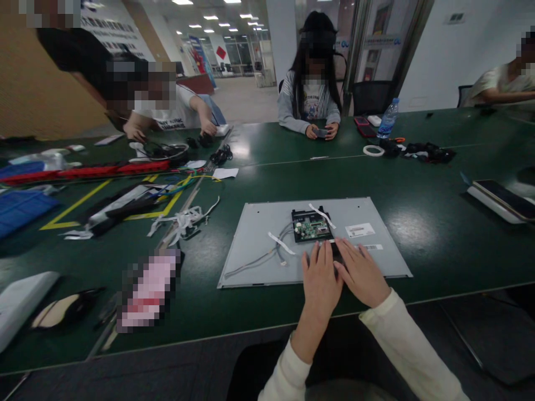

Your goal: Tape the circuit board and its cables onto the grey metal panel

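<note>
A flat grey panel (246,234) lies on the green table before me. On it sits a black bracket (311,214) with a green circuit board (308,230). A grey cable (249,264) runs from the board towards the panel's lower left, crossed by a white tape strip (281,243). Another white strip (321,215) lies over the bracket. My left hand (321,278) rests below the board, fingers stretched out. Beside it, my right hand (363,273) lies with extended fingers on the panel, close to a white label (359,230). Something dark between the hands is partly hidden.
Left are crumpled white strips (184,223), a pink item (150,287) and a dark mouse-shaped object (62,309). A phone (507,197) lies right; a water bottle (388,118) and tape ring (373,151) stand farther back. Co-workers sit across the table (267,178).
</note>
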A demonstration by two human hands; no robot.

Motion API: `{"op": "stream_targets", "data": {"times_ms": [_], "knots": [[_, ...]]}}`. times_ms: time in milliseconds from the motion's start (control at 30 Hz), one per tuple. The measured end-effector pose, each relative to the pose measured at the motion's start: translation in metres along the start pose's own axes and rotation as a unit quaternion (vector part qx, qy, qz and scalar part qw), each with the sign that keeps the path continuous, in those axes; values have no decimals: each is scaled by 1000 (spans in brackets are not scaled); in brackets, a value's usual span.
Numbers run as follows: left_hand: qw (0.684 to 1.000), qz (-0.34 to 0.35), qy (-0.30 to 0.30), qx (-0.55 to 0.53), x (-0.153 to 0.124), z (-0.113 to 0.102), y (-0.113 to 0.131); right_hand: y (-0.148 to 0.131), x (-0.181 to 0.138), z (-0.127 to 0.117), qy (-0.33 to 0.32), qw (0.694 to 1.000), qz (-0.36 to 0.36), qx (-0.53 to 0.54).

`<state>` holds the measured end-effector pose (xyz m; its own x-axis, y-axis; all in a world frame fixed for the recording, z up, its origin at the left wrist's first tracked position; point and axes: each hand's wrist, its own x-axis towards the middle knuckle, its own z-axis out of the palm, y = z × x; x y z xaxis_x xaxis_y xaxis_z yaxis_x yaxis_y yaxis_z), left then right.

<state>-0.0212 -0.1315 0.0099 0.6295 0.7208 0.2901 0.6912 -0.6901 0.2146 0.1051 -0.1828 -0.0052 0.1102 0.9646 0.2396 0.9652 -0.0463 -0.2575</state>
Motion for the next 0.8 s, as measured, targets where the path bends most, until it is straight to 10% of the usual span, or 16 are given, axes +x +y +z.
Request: {"op": "stream_targets", "data": {"times_ms": [800], "knots": [[1000,2,4,-3,-3,-3,-3,-7,-2,4,12,1000,10,-15]]}}
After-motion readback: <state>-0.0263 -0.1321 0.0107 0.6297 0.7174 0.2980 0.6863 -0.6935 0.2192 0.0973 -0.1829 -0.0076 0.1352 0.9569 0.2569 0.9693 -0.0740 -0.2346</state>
